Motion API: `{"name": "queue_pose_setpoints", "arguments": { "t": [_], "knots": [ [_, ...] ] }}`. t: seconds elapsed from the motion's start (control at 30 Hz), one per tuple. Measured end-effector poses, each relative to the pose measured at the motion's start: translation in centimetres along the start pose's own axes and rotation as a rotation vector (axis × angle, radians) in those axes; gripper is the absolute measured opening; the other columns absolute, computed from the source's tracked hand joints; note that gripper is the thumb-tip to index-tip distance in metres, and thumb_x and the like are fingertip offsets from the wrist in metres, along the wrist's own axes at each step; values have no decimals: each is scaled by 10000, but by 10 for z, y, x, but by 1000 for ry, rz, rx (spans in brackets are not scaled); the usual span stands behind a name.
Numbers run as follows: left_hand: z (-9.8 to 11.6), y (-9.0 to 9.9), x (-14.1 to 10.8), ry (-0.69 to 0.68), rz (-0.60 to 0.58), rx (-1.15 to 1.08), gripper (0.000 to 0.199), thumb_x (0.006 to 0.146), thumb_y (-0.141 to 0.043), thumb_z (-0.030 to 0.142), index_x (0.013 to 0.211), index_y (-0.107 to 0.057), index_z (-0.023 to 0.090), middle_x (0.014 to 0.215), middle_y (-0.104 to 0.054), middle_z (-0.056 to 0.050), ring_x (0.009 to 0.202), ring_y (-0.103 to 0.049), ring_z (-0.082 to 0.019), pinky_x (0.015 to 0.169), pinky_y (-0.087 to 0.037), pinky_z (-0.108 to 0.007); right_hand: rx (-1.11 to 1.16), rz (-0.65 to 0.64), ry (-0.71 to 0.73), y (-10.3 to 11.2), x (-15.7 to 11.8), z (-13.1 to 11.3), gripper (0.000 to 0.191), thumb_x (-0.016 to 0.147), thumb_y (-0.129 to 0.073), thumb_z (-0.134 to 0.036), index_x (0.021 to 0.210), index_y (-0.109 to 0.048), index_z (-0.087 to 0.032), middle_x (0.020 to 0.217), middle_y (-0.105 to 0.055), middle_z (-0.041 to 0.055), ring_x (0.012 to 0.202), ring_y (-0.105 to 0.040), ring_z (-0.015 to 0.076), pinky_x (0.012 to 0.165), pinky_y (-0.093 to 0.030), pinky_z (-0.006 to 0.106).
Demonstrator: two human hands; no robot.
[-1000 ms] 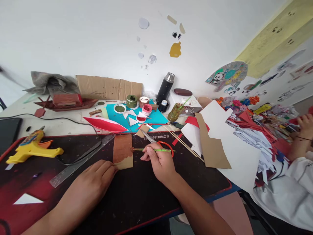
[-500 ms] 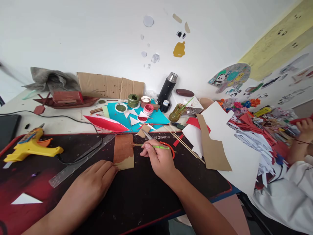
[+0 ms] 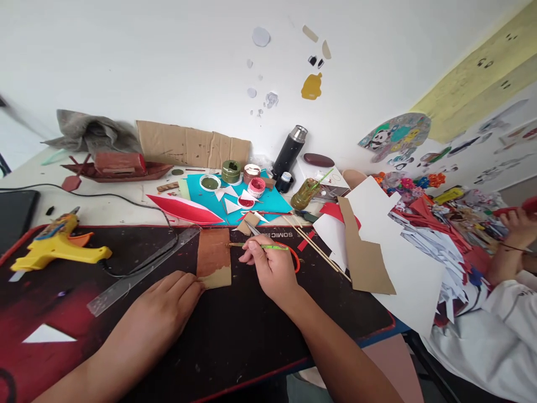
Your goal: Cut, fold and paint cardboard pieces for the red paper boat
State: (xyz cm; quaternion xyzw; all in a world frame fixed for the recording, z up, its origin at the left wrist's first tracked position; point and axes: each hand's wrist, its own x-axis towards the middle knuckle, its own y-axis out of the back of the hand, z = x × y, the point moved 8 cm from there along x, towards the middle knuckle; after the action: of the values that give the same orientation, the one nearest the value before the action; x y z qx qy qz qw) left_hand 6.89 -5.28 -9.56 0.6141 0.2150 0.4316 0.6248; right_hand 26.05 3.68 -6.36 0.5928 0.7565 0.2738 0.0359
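A small rectangular piece of cardboard (image 3: 213,252) lies on the dark mat, coated reddish brown except for a bare strip along its near end. At its lower left corner, my left hand (image 3: 170,305) has its fingers pressed together, holding the piece down. My right hand (image 3: 271,266) is closed round a paintbrush (image 3: 272,247) with a green handle. The brush tip touches, or nearly touches, the cardboard's right edge. Partly hidden behind my right hand are scissors (image 3: 296,259) with orange handles, lying on the mat.
A yellow glue gun (image 3: 61,246) and a clear ruler (image 3: 138,274) lie left. Behind are a red paper boat (image 3: 184,209), a brown model boat (image 3: 119,168), open paint jars (image 3: 231,172) and a murky water jar (image 3: 302,197). Cut cardboard (image 3: 369,260) lies right, near another person's hand (image 3: 518,229).
The view has shifted slightly, so most things sit a little further right. Both hands keep nearly the same pose, and the brush tip stays at the cardboard's right edge.
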Motion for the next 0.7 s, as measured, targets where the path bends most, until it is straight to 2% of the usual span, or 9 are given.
{"name": "queue_pose_setpoints", "arguments": {
  "t": [0.17, 0.37, 0.53, 0.7],
  "knots": [
    [-3, -5, 1, 34, -33, -28, 342, 1096, -477, 89, 1008, -777, 227, 995, -762, -60, 885, -700, -249, 842, -563, -378, -43, -25, 2, 4, -4, -7, 348, 1182, -478, -399, 978, -713, -245, 763, -784, 12, 751, -825, 194, 757, -613, 299],
    [-1, -4, 2, 4, -13, 16, 347, 1087, -472, 63, 985, -774, 198, 994, -755, -72, 867, -699, -267, 804, -554, -406, -22, -34, -21, -3, -3, -10, 441, 1190, -450, -480, 925, -713, -246, 893, -823, 54, 817, -828, 202, 755, -634, 292],
    [-1, -2, 4, 21, -34, 0, 329, 1060, -501, 35, 976, -773, 201, 975, -750, -59, 867, -693, -271, 818, -542, -404, -43, -85, -1, -4, -10, -17, 452, 1199, -447, -481, 945, -735, -243, 790, -798, 26, 761, -824, 191, 762, -625, 288],
    [2, 1, 6, 14, -19, 0, 311, 1049, -518, 18, 980, -775, 179, 949, -736, -62, 854, -698, -275, 803, -541, -406, -11, -46, -39, -4, -3, -9, 543, 1183, -435, -575, 890, -749, -241, 881, -817, 65, 777, -816, 208, 704, -651, 303]
  ]
}}
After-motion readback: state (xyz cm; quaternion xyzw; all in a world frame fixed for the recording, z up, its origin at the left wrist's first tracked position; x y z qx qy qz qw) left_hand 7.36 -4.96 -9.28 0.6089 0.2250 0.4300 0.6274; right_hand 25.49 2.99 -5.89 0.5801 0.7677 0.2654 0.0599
